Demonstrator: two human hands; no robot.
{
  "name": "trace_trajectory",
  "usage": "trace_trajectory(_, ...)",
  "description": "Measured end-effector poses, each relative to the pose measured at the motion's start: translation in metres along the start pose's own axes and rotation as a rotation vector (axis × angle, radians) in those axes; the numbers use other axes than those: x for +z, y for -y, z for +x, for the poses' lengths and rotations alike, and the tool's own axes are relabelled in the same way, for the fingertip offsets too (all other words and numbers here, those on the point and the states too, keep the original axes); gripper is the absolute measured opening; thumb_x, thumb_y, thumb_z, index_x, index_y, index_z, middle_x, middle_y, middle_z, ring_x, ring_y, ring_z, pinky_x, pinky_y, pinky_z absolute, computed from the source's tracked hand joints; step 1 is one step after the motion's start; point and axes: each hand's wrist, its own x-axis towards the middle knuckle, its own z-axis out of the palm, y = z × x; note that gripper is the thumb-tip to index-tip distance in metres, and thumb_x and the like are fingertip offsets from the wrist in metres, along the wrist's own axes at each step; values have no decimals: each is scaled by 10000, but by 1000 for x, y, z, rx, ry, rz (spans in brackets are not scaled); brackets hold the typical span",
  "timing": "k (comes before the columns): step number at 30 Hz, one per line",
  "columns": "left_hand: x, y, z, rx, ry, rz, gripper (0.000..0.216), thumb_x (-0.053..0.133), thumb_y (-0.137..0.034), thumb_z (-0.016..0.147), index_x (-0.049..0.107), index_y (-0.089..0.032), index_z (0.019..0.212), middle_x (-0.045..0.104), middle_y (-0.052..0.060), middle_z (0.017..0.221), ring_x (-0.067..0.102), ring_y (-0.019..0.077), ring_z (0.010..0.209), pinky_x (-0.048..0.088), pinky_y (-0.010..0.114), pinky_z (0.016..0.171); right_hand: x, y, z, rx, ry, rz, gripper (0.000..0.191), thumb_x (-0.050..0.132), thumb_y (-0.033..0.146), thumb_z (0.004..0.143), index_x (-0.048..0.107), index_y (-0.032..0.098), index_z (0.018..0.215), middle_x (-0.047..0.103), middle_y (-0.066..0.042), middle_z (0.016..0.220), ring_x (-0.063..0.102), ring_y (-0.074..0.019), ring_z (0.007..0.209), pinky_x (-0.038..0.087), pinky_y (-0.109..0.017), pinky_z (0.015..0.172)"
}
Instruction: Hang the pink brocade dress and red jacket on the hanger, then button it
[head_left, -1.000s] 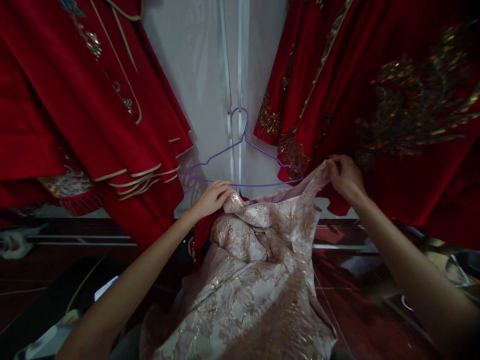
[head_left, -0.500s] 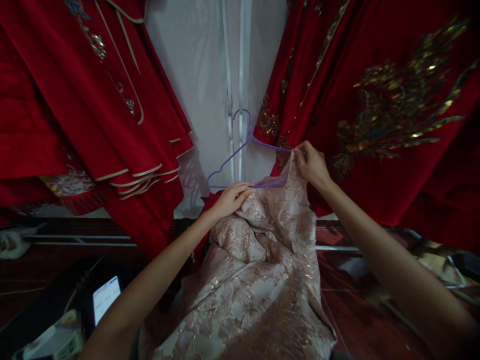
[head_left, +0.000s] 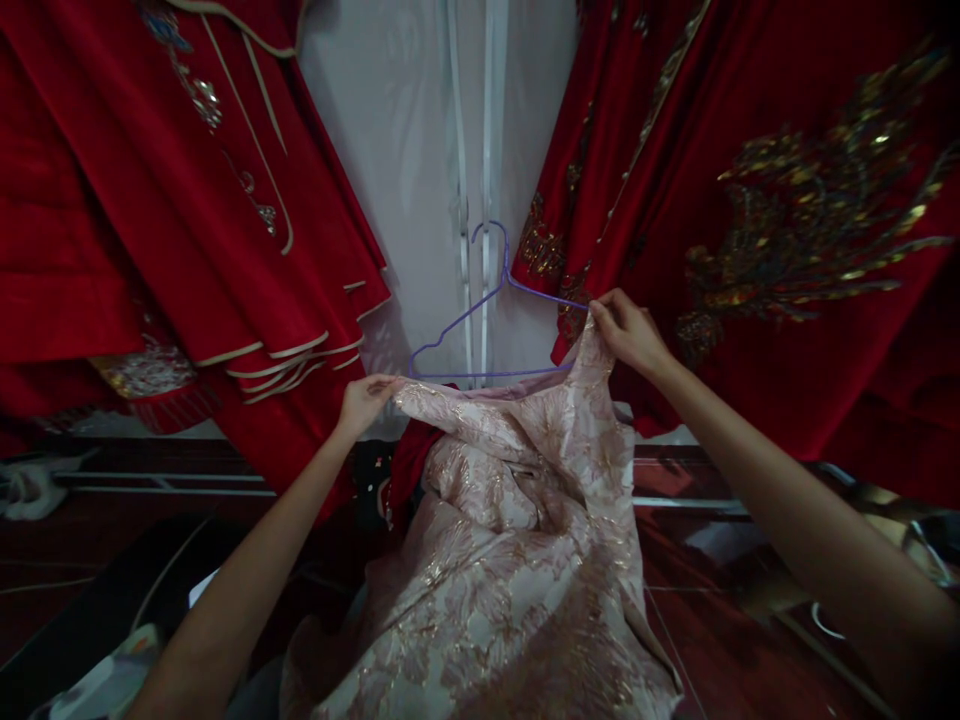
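Observation:
A pale pink dress with a shiny gold pattern spreads from the lower middle up to both hands. My right hand pinches its right shoulder strap, which is over the right arm of a purple clothes hanger. Left of the hanger's lower corner, my left hand grips the dress's other shoulder edge between thumb and fingers, stretching the neckline across below the hanger bar. The hanger's left arm is bare, and its hook points up in front of the pale panel.
Red garments with embroidery hang on the left and right. A pale wall panel with vertical metal strips stands between them. White shoes are at far left; a rail runs low behind the dress.
My left hand has moved left from the middle of the neckline, drawing the dress's left shoulder outward. My right hand stays at the right strap. The phone at lower left is now mostly hidden by my arm.

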Motion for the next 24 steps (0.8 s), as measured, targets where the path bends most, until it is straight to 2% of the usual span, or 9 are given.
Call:
trace_trajectory(4, 2, 8, 0, -10, 8, -32, 432, 673, -521, 651, 687, -136, 844, 718, 103, 871, 666, 212, 783, 527, 325, 749, -1, -1, 1, -4, 10, 3, 357, 401, 555, 852, 536, 224, 834, 616, -35, 738, 562, -191, 680, 427, -316, 688)
trace_trajectory(12, 3, 0, 9, 46, 13, -80, 426, 647, -516, 684, 662, -127, 857, 706, 106, 900, 652, 194, 814, 506, 318, 806, -5, -1, 2, -9, 20, -6, 339, 410, 543, 856, 534, 228, 840, 612, -25, 731, 547, -174, 653, 423, -288, 658)
trace_trajectory(15, 10, -15, 17, 76, -2, -77, 425, 636, -519, 691, 654, -129, 858, 701, 96, 892, 645, 187, 815, 502, 313, 801, -5, -1, 2, -25, 34, 4, 358, 402, 556, 856, 540, 226, 842, 614, -24, 748, 540, -174, 655, 424, -294, 670)
trace_trajectory(21, 39, -75, 38, 210, 57, -94, 400, 625, -508, 707, 669, -134, 843, 695, 71, 857, 629, 174, 800, 495, 278, 764, -1, -5, 1, 0, 45, 29, 369, 403, 559, 858, 548, 221, 827, 595, -16, 701, 514, -167, 609, 410, -290, 628)
trace_trajectory(24, 42, -81, 42, 202, 113, -113, 411, 643, -511, 692, 677, -130, 842, 698, 74, 860, 627, 178, 799, 494, 282, 764, 1, -9, 3, 6, 40, 34, 373, 416, 567, 848, 552, 221, 817, 603, -20, 712, 524, -171, 627, 412, -289, 628)
